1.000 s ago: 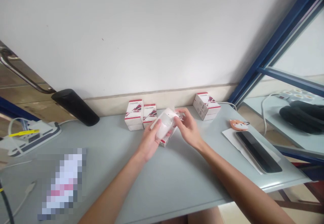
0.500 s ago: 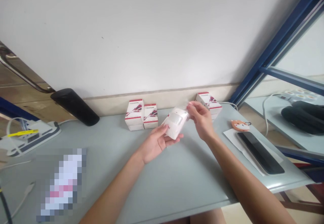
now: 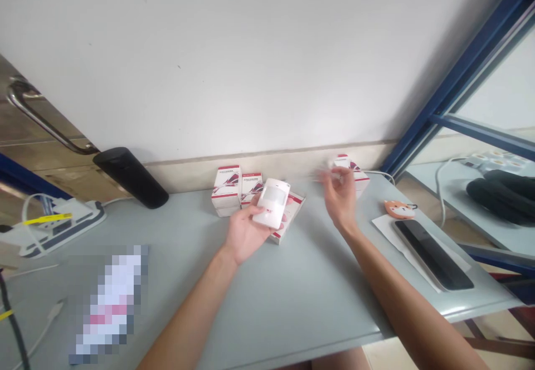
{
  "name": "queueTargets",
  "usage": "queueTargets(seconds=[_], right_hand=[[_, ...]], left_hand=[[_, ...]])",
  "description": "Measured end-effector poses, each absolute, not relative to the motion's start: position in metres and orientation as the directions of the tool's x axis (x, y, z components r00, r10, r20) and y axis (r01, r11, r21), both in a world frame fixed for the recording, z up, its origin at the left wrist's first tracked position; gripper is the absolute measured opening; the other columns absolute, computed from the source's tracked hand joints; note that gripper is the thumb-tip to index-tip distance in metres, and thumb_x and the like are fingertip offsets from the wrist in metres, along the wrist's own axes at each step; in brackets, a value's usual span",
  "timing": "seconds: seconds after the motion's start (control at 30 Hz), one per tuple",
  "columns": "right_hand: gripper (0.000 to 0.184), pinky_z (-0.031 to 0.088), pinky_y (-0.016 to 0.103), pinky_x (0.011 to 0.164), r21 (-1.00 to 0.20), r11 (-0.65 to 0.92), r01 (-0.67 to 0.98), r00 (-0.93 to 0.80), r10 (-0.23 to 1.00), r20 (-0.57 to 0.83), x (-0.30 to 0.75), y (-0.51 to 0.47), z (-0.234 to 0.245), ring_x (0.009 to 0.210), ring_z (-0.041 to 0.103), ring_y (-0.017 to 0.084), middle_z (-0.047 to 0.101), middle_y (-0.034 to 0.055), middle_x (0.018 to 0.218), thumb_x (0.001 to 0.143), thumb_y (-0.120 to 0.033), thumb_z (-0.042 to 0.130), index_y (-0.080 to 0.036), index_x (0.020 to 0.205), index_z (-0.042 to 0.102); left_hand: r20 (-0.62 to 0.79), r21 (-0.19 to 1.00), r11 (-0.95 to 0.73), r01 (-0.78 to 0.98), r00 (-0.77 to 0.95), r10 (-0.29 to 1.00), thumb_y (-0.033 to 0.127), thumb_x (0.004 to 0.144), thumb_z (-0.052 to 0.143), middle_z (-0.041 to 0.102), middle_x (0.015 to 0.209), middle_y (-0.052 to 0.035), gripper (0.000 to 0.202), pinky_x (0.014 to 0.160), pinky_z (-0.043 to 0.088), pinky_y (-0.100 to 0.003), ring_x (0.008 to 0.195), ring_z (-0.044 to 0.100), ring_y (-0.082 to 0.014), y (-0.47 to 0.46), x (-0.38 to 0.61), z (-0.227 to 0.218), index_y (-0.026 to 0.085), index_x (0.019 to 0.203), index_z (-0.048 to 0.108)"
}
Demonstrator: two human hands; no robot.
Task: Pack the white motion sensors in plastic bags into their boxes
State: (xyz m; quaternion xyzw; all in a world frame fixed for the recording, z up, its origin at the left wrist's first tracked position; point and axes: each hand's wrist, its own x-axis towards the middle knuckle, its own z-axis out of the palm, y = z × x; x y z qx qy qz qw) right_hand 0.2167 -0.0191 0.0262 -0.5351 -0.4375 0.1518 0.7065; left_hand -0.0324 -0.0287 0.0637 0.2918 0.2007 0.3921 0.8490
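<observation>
While the left hand (image 3: 244, 235) grips a white device (image 3: 271, 205) by its lower left side, overlapping a flat carton (image 3: 297, 205) on the table (image 3: 267, 308), the right hand (image 3: 341, 198) is raised apart, before an upright carton (image 3: 361, 183). Right fingers curled, motion-blurred; cannot tell whether they pinch anything. Two cartons (image 3: 227, 190) stand side by side, left of the device.

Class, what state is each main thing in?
Left hand: closed on the white device
White device: no wrapping on it
Right hand: raised, fingers bent, blurred
Flat box: lying down, partly hidden
Leftmost box: standing, looks shut
Phone: face up, screen dark
</observation>
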Motion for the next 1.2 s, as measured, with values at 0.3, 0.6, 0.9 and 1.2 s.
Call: queueTargets(seconds=[0.3,0.6,0.9,1.2], right_hand=[[0.062,0.050,0.056,0.114,-0.789,0.101,0.605,0.340,0.864,0.372,0.222,-0.007,-0.017,0.141,0.054,0.034,0.053,0.0181,0.155,0.099,-0.050,0.051,-0.021,0.155,0.047],[0.063,0.036,0.060,0.125,-0.649,0.051,0.759,0.368,0.788,0.493,0.217,-0.014,-0.004,0.162,0.026,0.033,0.027,0.0159,0.173,0.104,-0.045,0.044,-0.023,0.162,0.037],[0.034,0.050,0.049,0.109,-0.748,0.384,0.541,0.321,0.728,0.606,0.198,-0.033,0.028,0.123,0.064,0.028,0.069,0.0103,0.130,0.103,-0.045,0.052,-0.028,0.125,0.071],[0.048,0.040,0.028,0.059,-0.956,0.132,-0.261,-0.033,0.989,0.145,0.181,-0.043,0.044,0.063,0.048,0.014,0.060,0.0004,0.073,0.093,-0.069,0.064,-0.023,0.086,0.078]], left_hand=[[-0.223,0.536,0.592,-0.602,0.575,0.787,0.033,0.098,0.059,0.076,0.113,-0.0159,0.033,0.076,0.056,-0.039,0.089,0.073,-0.0287,-0.027,-0.025,0.065,0.014,0.123,0.070],[-0.134,0.600,0.535,-0.595,0.584,0.801,0.035,0.096,0.056,0.073,0.114,-0.0194,0.038,0.056,0.046,-0.028,0.067,0.059,-0.0163,-0.032,-0.027,0.068,0.011,0.122,0.070],[-0.063,0.672,0.495,-0.551,0.624,0.779,0.040,0.100,0.054,0.070,0.121,-0.0130,0.037,0.059,0.042,-0.030,0.070,0.062,-0.0176,-0.041,-0.026,0.069,0.027,0.134,0.058],[-0.011,0.785,0.457,-0.418,0.729,0.684,0.043,0.098,0.057,0.065,0.132,-0.0142,0.057,0.062,0.041,-0.033,0.069,0.064,-0.0183,-0.052,-0.023,0.067,0.037,0.152,0.040]])
